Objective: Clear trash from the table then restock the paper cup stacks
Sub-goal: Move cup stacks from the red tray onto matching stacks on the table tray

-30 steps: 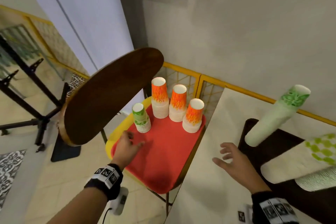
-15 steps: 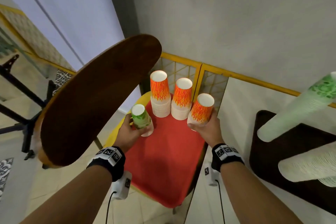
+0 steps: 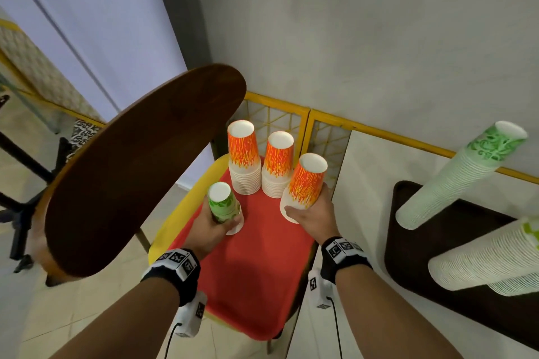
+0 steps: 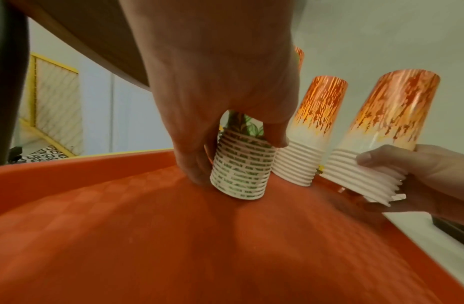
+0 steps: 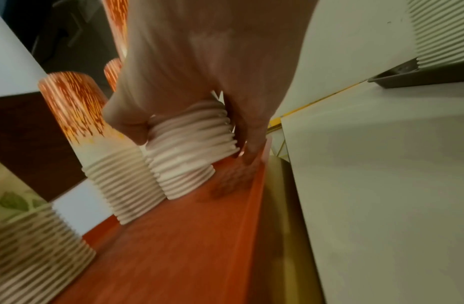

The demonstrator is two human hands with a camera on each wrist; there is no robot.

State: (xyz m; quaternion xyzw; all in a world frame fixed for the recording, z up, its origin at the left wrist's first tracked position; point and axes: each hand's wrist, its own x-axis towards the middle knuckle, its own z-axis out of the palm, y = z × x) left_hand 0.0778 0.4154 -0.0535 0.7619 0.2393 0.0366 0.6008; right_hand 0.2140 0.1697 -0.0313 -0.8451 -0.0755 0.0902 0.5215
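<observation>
Since half a second ago little has shifted in the grips: the short stack of green leaf-patterned paper cups [image 3: 224,207] is still held by the left hand [image 3: 207,231], and the near stack of orange flame-patterned paper cups [image 3: 303,187] by the right hand [image 3: 312,214], but both stacks are now seen tilted towards the person, with their lower rims lifted at the near side off the red tray [image 3: 256,277]. In the left wrist view the thumb and fingers are curled round the ribbed rims of the green stack [image 4: 241,170], whose lowest edge sits just above or barely on the tray surface [image 4: 173,236]; which of the two cannot be told. In the right wrist view the thumb and fingers are wrapped round the white rolled rims of the orange stack [image 5: 183,152], at the tray's right edge [image 5: 254,201]; that picture is blurred. A second ago both hands were spread and held nothing, the left flat on the tray and the right above the pale tabletop [image 3: 361,172]. The two other orange stacks [image 3: 244,157] [image 3: 277,165] are standing upright at the far end of the tray, touching or nearly touching each other. Tall stacks of green-printed cups [image 3: 455,181] are leaning on a dark brown tray [image 3: 455,245] on the tabletop to the right. A round dark wooden tabletop [image 3: 140,172] lies to the left. No brand or readable writing is seen on any cup; only black-and-white square markers are shown on the wristbands [image 3: 178,261]
</observation>
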